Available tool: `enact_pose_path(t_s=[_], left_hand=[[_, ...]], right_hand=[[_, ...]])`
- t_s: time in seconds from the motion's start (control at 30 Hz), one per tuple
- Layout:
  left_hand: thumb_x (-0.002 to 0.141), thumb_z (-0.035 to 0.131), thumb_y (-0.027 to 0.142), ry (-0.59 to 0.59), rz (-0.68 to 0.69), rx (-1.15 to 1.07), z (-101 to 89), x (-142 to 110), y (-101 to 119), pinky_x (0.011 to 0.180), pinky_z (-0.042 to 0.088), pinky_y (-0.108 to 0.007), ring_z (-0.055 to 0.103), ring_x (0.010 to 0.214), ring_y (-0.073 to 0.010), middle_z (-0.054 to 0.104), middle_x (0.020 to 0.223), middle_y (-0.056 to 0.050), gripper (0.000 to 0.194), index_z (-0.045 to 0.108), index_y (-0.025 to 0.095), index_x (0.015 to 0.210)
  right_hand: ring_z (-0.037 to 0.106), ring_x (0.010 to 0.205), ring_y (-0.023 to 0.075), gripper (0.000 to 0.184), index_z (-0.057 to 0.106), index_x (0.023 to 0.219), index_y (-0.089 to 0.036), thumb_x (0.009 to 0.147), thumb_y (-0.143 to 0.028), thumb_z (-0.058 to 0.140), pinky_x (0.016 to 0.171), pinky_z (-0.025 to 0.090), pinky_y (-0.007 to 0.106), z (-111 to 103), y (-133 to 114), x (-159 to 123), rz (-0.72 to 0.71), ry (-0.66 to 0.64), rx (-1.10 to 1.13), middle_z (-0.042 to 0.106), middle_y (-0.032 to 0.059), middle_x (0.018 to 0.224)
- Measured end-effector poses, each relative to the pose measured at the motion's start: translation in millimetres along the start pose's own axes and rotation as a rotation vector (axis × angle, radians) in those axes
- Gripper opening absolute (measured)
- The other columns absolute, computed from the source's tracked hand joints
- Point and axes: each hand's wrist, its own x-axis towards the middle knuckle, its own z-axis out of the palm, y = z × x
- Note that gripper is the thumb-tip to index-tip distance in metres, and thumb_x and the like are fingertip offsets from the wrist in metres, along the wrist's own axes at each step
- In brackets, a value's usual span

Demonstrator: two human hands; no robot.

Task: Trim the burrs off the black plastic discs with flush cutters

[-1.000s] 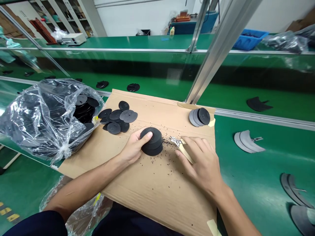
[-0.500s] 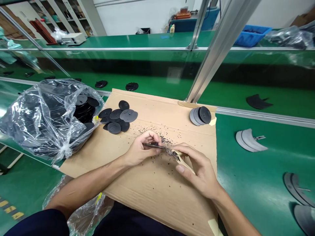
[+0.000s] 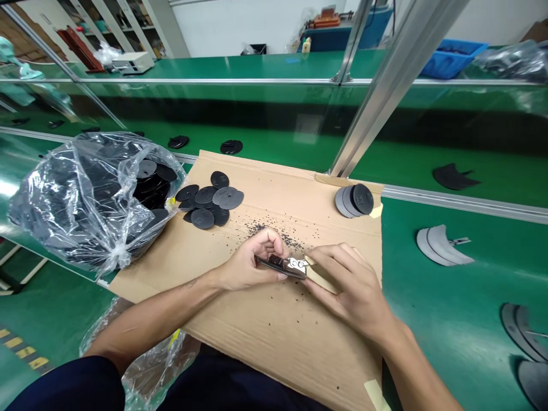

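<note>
Just below the middle of the frame, the left hand (image 3: 242,268) pinches a black disc (image 3: 278,266) between thumb and fingers; the disc is thin and dark, tipped almost edge-on, with a small dark raised part on its far side; the right hand (image 3: 353,285) has its fingers wrapped around pale-handled cutters (image 3: 320,276), their silvery head at the disc's right end, whether touching I cannot tell; black crumbs (image 3: 291,240) lie just beyond on the cardboard (image 3: 265,342).
</note>
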Motion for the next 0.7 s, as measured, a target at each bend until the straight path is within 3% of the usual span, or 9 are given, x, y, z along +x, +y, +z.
enact_pose_path(t_s=[0.5, 0.6, 0.7], left_hand=[[0.074, 0.079, 0.011, -0.044, -0.012, -0.024, -1.0, -0.6, -3.8, 0.072, 0.049, -0.025, 0.058, 0.081, -0.0110, 0.059, 0.090, 0.000, 0.039, 0.046, 0.020, 0.094], [0.073, 0.082, 0.017, 0.014, -0.047, 0.031, -1.5, -1.5, -2.6, 0.071, 0.050, -0.024, 0.060, 0.078, -0.0110, 0.063, 0.089, -0.001, 0.039, 0.049, 0.019, 0.094], [0.074, 0.082, 0.023, 0.090, -0.074, 0.152, -1.8, -2.1, 0.7, 0.070, 0.052, -0.025, 0.064, 0.077, -0.0132, 0.068, 0.087, -0.002, 0.035, 0.058, 0.018, 0.098]], right_hand=[[0.065, 0.080, 0.0163, 0.017, 0.063, 0.112, -0.019, 0.095, -0.020, 0.062, 0.069, 0.050, 0.030, 0.7, -3.0, -3.8, -0.048, 0.005, -0.058, 0.075, 0.0063, 0.097], [0.063, 0.080, 0.0171, 0.018, 0.063, 0.112, -0.018, 0.096, -0.024, 0.061, 0.069, 0.048, 0.030, 0.2, 0.3, -3.6, -0.033, 0.032, -0.116, 0.073, 0.0064, 0.094], [0.060, 0.078, 0.0198, 0.019, 0.063, 0.111, -0.018, 0.096, -0.029, 0.059, 0.066, 0.042, 0.033, -0.2, 3.1, -2.5, -0.002, 0.055, -0.310, 0.072, 0.0074, 0.091]])
